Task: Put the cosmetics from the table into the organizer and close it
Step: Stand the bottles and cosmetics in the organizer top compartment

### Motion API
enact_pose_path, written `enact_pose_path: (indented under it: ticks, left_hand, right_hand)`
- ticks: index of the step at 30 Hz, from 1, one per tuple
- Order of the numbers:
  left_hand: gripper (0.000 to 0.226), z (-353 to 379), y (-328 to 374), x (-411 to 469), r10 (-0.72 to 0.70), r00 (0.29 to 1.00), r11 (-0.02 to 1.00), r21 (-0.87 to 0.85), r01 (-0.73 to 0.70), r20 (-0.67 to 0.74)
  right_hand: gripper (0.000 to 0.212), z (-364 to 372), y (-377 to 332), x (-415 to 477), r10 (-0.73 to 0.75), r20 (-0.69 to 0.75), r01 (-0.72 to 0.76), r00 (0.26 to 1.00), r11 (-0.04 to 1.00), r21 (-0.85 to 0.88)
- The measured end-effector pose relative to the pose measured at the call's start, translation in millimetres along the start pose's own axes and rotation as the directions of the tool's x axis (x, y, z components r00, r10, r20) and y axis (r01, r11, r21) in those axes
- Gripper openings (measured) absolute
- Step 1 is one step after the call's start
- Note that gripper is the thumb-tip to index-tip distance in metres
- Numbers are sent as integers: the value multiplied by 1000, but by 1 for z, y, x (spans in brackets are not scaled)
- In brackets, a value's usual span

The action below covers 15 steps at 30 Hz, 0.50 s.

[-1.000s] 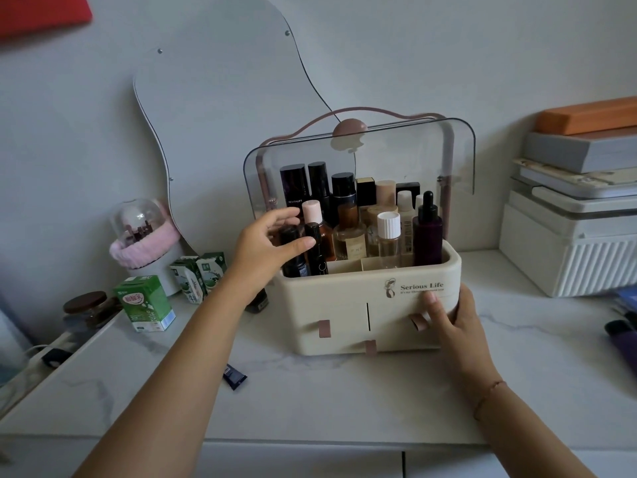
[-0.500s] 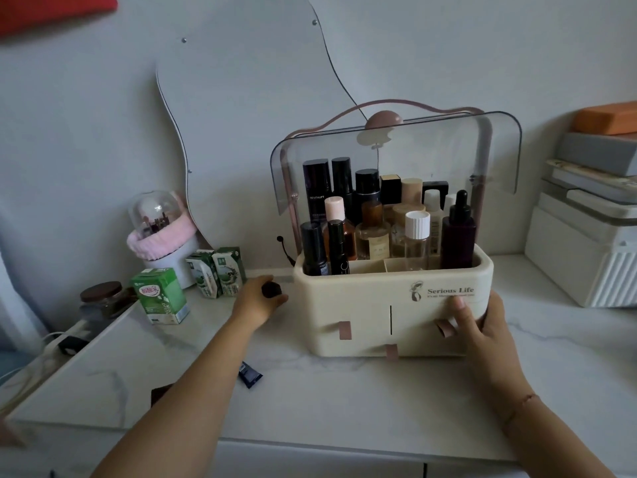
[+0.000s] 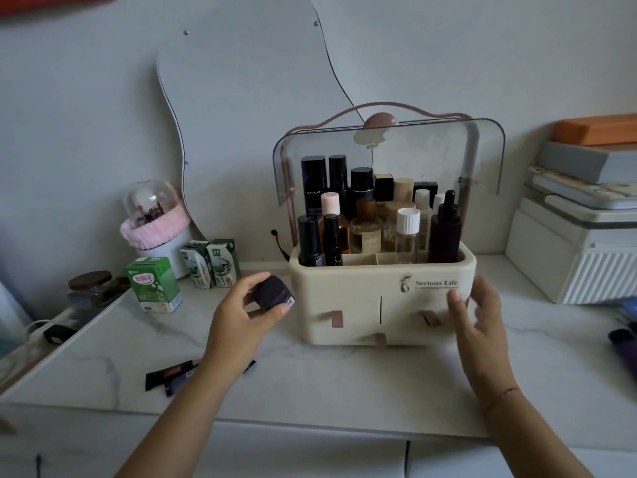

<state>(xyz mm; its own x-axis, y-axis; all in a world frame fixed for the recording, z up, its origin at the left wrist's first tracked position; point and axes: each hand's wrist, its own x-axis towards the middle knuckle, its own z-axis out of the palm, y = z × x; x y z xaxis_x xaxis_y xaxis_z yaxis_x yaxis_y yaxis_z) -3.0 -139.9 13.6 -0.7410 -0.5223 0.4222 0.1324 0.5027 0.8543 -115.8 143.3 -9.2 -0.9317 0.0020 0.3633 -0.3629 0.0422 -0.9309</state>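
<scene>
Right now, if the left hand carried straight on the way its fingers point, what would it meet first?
Most likely the left end of the organizer. The left hand grips a dark jar and points right toward it, so the jar would probably touch first. How much depth separates them is unclear.

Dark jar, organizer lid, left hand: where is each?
dark jar (image 3: 272, 296), head view, side wall.
organizer lid (image 3: 487, 160), head view, right panel.
left hand (image 3: 238, 322), head view, back of hand.

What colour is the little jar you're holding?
The jar is dark purple, almost black; head view.
</scene>
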Motion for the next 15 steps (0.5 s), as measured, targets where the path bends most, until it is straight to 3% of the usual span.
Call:
enact_pose_path:
  ticks: [3, 4, 6, 8, 10, 15]
  left_hand:
    - [54, -8, 30, -31, 70, 997, 993, -97, -68, 16]
    - [58, -8, 39, -39, 90, 995, 991, -103, -86, 34]
    - [69, -2, 55, -48, 118, 989, 989, -101, -108, 94]
    - [72, 9, 68, -52, 145, 980, 986, -98, -132, 139]
    - [70, 22, 78, -53, 194, 971, 978, -102, -181, 141]
    - [65, 46, 86, -50, 295, 953, 952, -104, -288, 66]
  right_hand:
    - [52, -5, -29, -28, -218, -234, 191, 948, 972, -134]
    - [43, -2, -43, -38, -314, -205, 277, 927, 942, -188]
    - [36, 8, -77, -52, -412, 51, 413, 910, 884, -220]
    - [41, 22, -105, -56, -318, 368, 406, 874, 893, -193]
    - [55, 32, -119, -48, -168, 549, 326, 819, 923, -203]
    - [55, 35, -123, -22, -116, 552, 324, 826, 899, -296]
